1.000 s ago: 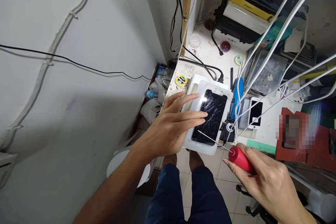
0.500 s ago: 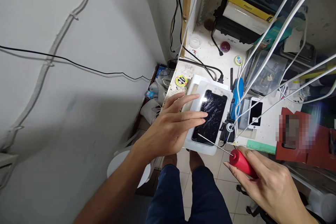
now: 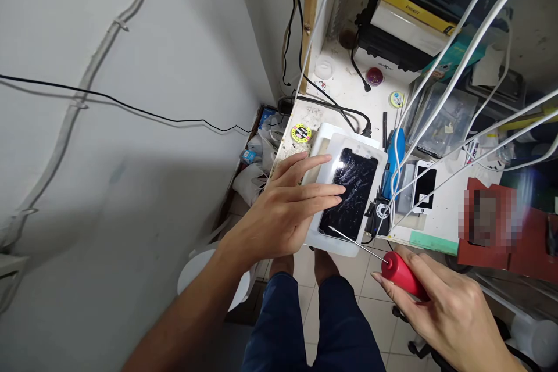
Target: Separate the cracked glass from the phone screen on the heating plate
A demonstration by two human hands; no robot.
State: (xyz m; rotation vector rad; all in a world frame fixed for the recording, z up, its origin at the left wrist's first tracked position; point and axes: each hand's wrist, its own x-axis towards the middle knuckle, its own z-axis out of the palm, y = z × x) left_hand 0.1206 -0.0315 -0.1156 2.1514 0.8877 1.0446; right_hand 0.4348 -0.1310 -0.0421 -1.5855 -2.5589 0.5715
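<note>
A phone (image 3: 354, 197) with a dark, scratched-looking or smeared screen lies on a whitish plate (image 3: 325, 242) at the edge of the workbench. My left hand (image 3: 290, 206) rests from the left on the plate and screen, fingers stretched out and apart; two fingertips reach over the glass. Wrapped in my right hand (image 3: 449, 296) is the red handle of a tool (image 3: 403, 276) with a thin metal shaft. The shaft points left over the lower part of the screen, its tip near the bottom left corner. Whether the tip touches the glass, I cannot tell.
White cables (image 3: 462, 61) hang across the right side. A blue tool (image 3: 394, 157) and a white phone (image 3: 424, 188) lie right of the plate. Round tins, one yellow (image 3: 300, 133), and stacked boxes (image 3: 392, 35) stand farther back. A wall (image 3: 131, 186) closes the left.
Almost nothing differs. The red-handled tool and my right hand have shifted very slightly downward; my left hand stays on the phone.
</note>
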